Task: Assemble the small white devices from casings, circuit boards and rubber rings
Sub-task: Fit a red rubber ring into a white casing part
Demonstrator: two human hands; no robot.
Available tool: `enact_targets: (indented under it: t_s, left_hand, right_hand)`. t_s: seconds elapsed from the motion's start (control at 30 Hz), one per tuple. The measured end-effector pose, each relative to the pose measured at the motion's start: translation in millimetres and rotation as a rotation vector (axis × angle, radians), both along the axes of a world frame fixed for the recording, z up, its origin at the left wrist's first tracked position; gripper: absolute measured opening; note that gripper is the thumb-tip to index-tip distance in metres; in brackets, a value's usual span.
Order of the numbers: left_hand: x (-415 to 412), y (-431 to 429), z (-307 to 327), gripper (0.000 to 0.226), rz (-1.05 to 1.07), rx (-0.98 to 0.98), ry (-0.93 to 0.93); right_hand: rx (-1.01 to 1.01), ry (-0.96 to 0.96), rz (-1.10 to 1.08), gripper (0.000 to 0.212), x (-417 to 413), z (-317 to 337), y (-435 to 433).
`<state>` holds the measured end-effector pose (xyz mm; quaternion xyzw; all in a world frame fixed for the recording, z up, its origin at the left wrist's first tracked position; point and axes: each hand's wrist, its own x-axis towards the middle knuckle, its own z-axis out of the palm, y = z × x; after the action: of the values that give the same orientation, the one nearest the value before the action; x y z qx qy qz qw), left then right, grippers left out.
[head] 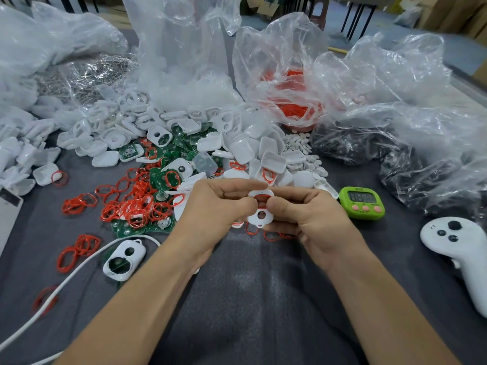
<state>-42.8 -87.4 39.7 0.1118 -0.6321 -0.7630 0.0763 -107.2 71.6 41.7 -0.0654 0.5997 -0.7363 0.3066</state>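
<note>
Between my two hands sits a small white casing (pixel 261 216) with a round hole and a red rubber ring (pixel 262 197) at its upper opening. My left hand (pixel 216 206) pinches the casing's upper left edge, and my right hand (pixel 303 214) grips its right side with the thumb on the ring. Behind my hands lie loose red rings (pixel 131 204), green circuit boards (pixel 168 177) and a heap of white casings (pixel 237 146). One casing with a board in it (pixel 123 259) lies at the front left.
A green timer (pixel 362 202) stands right of my hands, a white controller (pixel 456 246) further right. A white cable (pixel 52 293) runs across the left. Crumpled plastic bags (pixel 395 101) of parts fill the back, one holding red rings (pixel 292 109). Dark grey cloth (pixel 250 299) covers the table.
</note>
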Motion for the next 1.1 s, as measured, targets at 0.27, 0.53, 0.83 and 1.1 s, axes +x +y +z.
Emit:
enact_targets:
  t_s: [0.27, 0.53, 0.83, 1.1]
  left_hand:
    - [-0.2, -2.3, -2.7, 0.023, 0.017, -0.074, 0.0]
    - [1.5, -4.1, 1.5, 0.032, -0.038, -0.175, 0.04]
    - [-4.1, -1.6, -4.8, 0.026, 0.122, -0.3, -0.003]
    - [-3.2, 0.4, -6.5, 0.029, 0.145, -0.393, -0.002]
  right_hand:
    - [0.036, -0.005, -0.038, 0.037, 0.5, 1.0, -2.1]
    - [0.021, 0.031, -0.029, 0.032, 0.8, 1.3, -1.4]
    - [0.062, 0.089, -0.077, 0.015, 0.6, -1.4, -7.9]
    - [0.146, 0.158, -0.121, 0.023, 5.8, -5.9, -13.2]
